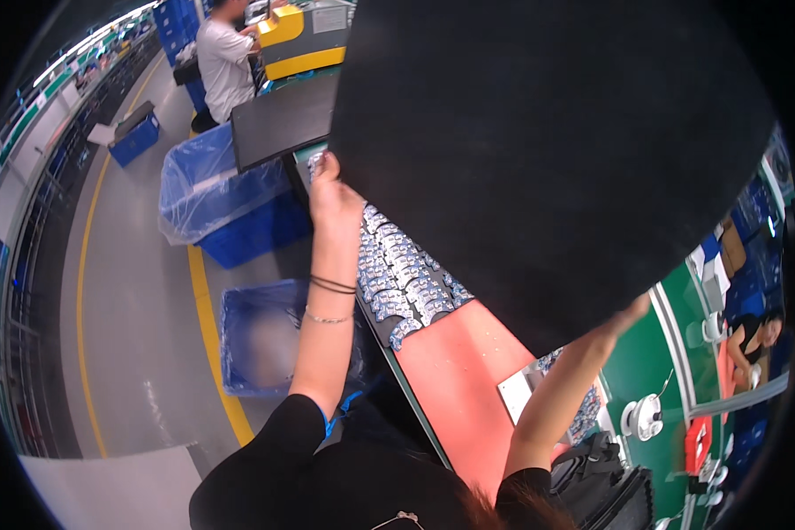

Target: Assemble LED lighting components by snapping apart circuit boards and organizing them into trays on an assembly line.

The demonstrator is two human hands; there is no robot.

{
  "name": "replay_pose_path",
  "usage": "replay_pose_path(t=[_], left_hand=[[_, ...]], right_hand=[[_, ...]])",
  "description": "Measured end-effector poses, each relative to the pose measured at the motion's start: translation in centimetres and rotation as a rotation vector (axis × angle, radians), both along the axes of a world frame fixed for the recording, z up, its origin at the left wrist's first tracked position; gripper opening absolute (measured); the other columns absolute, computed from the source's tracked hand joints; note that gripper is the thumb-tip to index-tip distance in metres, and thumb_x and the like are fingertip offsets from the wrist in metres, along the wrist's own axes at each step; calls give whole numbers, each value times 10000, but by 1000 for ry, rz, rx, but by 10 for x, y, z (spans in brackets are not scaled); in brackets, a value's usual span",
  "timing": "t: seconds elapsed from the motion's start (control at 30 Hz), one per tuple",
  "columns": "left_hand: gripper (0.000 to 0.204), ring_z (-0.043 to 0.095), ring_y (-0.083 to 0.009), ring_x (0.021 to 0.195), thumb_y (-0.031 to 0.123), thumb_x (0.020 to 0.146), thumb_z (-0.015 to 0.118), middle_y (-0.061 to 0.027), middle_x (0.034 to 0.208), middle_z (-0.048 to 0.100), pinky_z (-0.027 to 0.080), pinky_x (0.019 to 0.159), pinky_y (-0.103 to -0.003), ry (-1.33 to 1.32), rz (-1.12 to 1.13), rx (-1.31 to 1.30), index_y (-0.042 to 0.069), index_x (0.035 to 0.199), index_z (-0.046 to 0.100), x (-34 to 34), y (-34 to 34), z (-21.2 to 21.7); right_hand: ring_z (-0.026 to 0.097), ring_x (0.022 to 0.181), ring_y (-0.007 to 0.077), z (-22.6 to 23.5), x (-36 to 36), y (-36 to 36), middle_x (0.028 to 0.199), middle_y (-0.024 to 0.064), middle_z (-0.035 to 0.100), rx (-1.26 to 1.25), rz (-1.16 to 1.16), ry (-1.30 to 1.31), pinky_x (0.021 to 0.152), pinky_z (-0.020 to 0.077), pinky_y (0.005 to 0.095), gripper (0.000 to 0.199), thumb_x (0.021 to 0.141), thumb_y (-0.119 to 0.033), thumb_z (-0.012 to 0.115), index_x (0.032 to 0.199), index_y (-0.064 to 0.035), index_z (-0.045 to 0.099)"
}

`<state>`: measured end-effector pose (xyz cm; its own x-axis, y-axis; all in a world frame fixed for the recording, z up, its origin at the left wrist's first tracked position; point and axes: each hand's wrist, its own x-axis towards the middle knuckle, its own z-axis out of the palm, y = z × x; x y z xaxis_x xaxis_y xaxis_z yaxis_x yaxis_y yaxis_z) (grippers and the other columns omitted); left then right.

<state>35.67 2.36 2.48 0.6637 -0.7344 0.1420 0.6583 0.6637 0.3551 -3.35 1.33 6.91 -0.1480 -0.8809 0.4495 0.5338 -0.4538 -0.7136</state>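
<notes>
Holding black panel (548,159), corner pointing down, long axis unclear

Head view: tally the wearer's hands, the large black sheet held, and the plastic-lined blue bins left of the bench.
Left hand and right hand: 2
Large black sheet: 1
Plastic-lined blue bins: 2
Total: 5

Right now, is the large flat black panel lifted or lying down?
Lifted: the left hand and right hand hold the large flat black panel up by its edges.
</notes>
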Motion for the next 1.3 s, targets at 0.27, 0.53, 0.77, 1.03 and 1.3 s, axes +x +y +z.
replay_pose_path(t=[0.27, 0.53, 0.77, 1.03, 1.3], left_hand=[[152, 597, -174, 1084, 153, 990, 559, -56, 1113, 644, 487, 959, -349, 128, -64, 172, 78, 1120, 586, -68, -18, 13], [863, 349, -306, 1382, 521, 912, 625, -161, 1572, 234, 372, 1081, -379, -719, -23, -156, 179, 1561, 171, -118, 14, 106], [194, 592, -127, 969, 167, 916, 662, -58, 1042, 655, 470, 940, -321, -441, -78, -129, 21, 1045, 661, -112, 52, 113], [217, 638, -249, 997, 93, 861, 601, -125, 1070, 680, 482, 922, -372, -129, -239, 91, -27, 1036, 645, -28, 47, 17], [179, 624, -250, 945, 113, 810, 622, -105, 987, 673, 484, 903, -387, -133, -277, 183, 4, 950, 645, 10, 11, 26]], right_hand=[[662, 790, 118, 82, -7, 69, 955, 77, 658, -182, -621, 439, 793, 582, 216, 432, 805, -186, 811, 1150, -15, 616], [656, 736, 185, 133, 30, 41, 811, 85, 679, -866, -958, 1169, 701, 528, 337, 352, 828, 33, 672, 1176, 9, 627], [485, 668, 117, 92, 95, 48, 738, 15, 427, -1462, -967, 1549, 587, 388, 271, 112, 778, -6, 666, 875, -33, 616], [601, 837, 236, 49, 65, 46, 1000, 89, 600, -1125, -292, 1391, 717, 501, 357, 410, 634, -35, 719, 1037, -80, 657], [605, 833, 234, 29, 2, -115, 1004, 120, 613, -301, -519, 1199, 749, 465, 325, 307, 953, -283, 609, 1074, -2, 625]])
